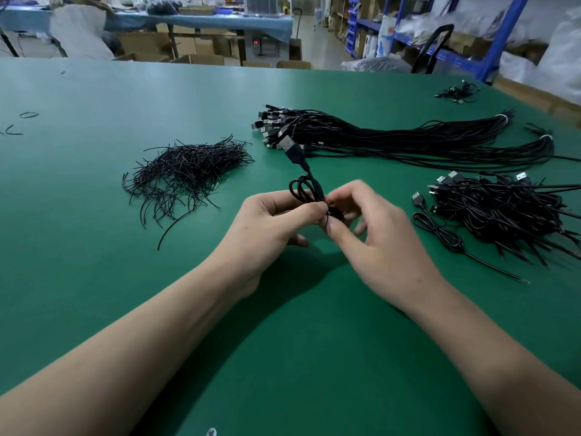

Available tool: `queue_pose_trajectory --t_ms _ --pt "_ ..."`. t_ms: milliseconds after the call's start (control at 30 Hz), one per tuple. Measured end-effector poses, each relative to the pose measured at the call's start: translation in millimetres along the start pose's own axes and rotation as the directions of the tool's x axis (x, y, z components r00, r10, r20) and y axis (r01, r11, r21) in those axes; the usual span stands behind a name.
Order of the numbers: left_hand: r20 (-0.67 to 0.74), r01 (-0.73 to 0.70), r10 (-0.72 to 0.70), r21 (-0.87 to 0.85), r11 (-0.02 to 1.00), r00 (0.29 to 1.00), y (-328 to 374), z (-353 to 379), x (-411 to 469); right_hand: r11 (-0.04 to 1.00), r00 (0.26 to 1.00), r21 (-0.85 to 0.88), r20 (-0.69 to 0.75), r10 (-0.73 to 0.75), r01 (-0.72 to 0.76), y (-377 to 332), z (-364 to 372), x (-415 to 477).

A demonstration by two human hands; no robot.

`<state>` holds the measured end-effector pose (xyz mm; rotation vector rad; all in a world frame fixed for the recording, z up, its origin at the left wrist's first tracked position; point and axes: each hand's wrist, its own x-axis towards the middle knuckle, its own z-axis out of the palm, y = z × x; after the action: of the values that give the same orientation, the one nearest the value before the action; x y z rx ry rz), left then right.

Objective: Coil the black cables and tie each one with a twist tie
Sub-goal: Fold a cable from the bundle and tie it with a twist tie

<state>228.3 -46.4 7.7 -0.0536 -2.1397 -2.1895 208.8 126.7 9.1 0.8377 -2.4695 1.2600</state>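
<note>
One broad green table (94,215) fills nearly the whole head view. Across its far right lies the long bundle (408,143) of straight black cables, with USB plugs fanned toward the centre and the far ends gathered in pale bands (504,118). Nearer on the right sits the heap of coiled cables (503,212), with one tied cable (440,231) lying just beside its left edge. On the left, well apart from that heap, spreads the pile of twist ties (188,171), thin black strands crossing every way. Beyond the table a small red display (256,42) glows, its digits too small to read. Both forearms reach in from the bottom edge, and the hands meet near the table's middle. The left hand (267,228) has fingers and thumb curled round the coiled cable (303,190), gripping it at the waist so that the loops stand above the knuckles. The right hand (377,240) touches the left at the fingertips and pinches the twist tie (327,219) against that same waist between thumb and forefinger. How far the tie goes round cannot be told. The cable's USB plug (290,149) sticks up and away from the hands, in front of the long bundle's plugs.
</note>
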Motion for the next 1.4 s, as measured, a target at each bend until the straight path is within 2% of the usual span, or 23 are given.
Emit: queue_pose_trajectory --t_ms 100,267,400,500,567,633,733,833,900,1000,1033,1067,1133,1200,1267,1333,1367,1400 --pt "0.021 0.008 -0.008 0.004 1.000 1.000 -1 -2 1 0.971 0.988 -0.202 -0.057 -0.143 0.129 -2 -9 1" --pt "0.113 0.020 -0.024 0.042 0.999 0.993 1 -7 1 0.813 0.939 -0.495 0.017 -0.344 0.307 -11 -23 4" --pt "0.174 -0.032 0.020 0.067 0.997 0.985 5 -11 1 0.745 0.927 -0.554 0.175 -0.332 0.371 -24 -36 11" --pt "0.222 -0.075 0.060 0.061 0.995 0.973 8 -12 1 0.747 0.919 -0.548 0.325 -0.224 0.376 -33 -46 23" --pt "0.243 -0.102 0.088 0.044 0.994 0.966 10 -10 0 0.771 0.913 -0.522 0.364 -0.186 0.365 -34 -50 27" --pt "0.224 -0.134 0.130 0.003 0.991 0.966 10 -7 -1 0.850 0.924 -0.416 0.333 -0.189 0.324 -30 -53 26" --pt "0.137 -0.222 0.222 -0.014 0.975 0.965 11 -1 -2 0.984 0.965 -0.077 0.219 -0.141 0.161 -21 -50 23" --pt "0.021 -0.299 0.300 -0.020 0.954 0.954 10 6 -3 0.968 0.985 0.244 0.172 0.018 -0.060 -17 -41 22" --pt "-0.013 -0.320 0.319 -0.035 0.947 0.948 9 9 -5 0.964 0.989 0.255 0.141 0.041 -0.076 -16 -34 21" --pt "-0.047 -0.312 0.311 -0.025 0.950 0.949 9 10 -6 0.996 0.994 0.090 0.113 -0.001 -0.009 -20 -26 19" --pt "-0.066 -0.320 0.319 -0.003 0.947 0.945 10 9 -6 0.992 0.993 0.121 0.121 0.009 -0.024 -21 -24 18" --pt "-0.083 -0.345 0.348 0.041 0.938 0.934 11 8 -5 0.970 0.989 0.227 0.143 0.049 -0.081 -21 -23 18" --pt "-0.102 -0.442 0.475 0.234 0.866 0.874 15 8 -6 0.826 0.955 0.491 0.237 0.178 -0.276 -22 -21 18" --pt "-0.056 -0.557 0.652 0.468 0.686 0.756 19 6 -7 0.621 0.894 0.645 0.368 0.257 -0.445 -25 -21 19" --pt "0.051 -0.645 0.775 0.590 0.485 0.630 21 1 -6 0.474 0.851 0.707 0.455 0.264 -0.525 -26 -22 19" --pt "0.198 -0.689 0.835 0.675 0.263 0.513 21 -6 -2 0.412 0.835 0.726 0.471 0.284 -0.550 -27 -22 17" --pt "0.257 -0.692 0.837 0.698 0.184 0.483 21 -8 -2 0.415 0.836 0.727 0.451 0.312 -0.547 -26 -21 16" --pt "0.274 -0.692 0.827 0.699 0.180 0.491 20 -9 -1 0.432 0.844 0.728 0.414 0.340 -0.532 -24 -20 16"
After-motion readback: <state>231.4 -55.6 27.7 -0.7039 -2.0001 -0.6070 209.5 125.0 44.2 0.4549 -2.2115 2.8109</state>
